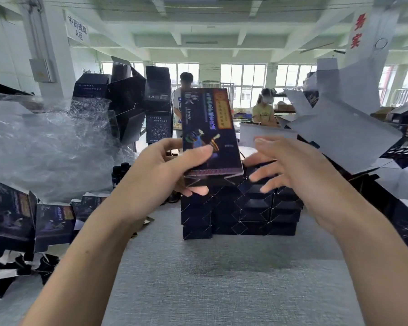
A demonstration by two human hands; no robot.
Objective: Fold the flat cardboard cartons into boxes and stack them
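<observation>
The right hand [290,165] is blurred, fingers spread and loose, holding nothing, just right of the carton [210,128]. The left hand [165,168] hides the carton's lower corner, gripping it with the thumb across the printed face and fingers curled beneath. Under both hands sits a stack of folded boxes [240,212] on the grey table [198,278]. Crumpled plastic wrap [45,142] lies off to the left. The carton stands upright, long axis vertical, print facing the camera.
</observation>
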